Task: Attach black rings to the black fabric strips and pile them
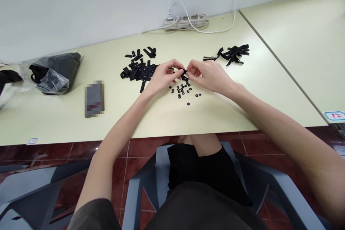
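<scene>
My left hand [168,74] and my right hand [206,73] meet above the table, both closed in a pinch on one black fabric strip [184,72]. Whether a small round piece is also in the fingers is hidden. Just below the hands lie several small black ring-like snap pieces [182,90], scattered on the tabletop. To the left, partly behind my left hand, is a loose pile of short black strips [138,70]. A smaller pile of black strips [235,54] lies beyond my right hand, to the right.
A white power strip [185,22] with a plugged-in cable [212,31] rests against the wall. On the left are a clear plastic bag [58,73] with black material and a pixelated dark box [94,99]. A seam [280,63] divides two pale tables.
</scene>
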`<state>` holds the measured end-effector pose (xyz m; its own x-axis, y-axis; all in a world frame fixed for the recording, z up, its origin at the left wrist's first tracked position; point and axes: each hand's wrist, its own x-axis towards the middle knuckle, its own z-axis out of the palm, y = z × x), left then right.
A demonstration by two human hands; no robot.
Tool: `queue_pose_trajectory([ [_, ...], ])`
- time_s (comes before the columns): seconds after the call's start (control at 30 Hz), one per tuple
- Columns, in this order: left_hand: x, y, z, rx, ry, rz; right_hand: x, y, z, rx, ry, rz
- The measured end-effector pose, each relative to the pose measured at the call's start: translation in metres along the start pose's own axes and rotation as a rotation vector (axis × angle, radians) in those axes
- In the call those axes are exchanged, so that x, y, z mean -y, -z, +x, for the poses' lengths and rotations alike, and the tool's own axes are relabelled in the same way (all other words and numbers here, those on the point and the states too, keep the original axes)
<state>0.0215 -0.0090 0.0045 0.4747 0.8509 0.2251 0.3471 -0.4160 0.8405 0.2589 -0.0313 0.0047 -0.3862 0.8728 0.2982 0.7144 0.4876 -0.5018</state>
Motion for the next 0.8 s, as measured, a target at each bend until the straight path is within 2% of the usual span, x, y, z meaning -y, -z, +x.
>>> queue_pose_trajectory([
  [0.2,0.0019,0.0008,0.0005,0.015,-0.014,-0.017,0.0000,-0.0018,-0.0010,0.039,0.011,-0.014],
  [0.8,0.0045,-0.0003,0.0023,0.005,-0.025,-0.101,-0.0027,-0.0003,0.0006,-0.009,-0.007,0.055],
])
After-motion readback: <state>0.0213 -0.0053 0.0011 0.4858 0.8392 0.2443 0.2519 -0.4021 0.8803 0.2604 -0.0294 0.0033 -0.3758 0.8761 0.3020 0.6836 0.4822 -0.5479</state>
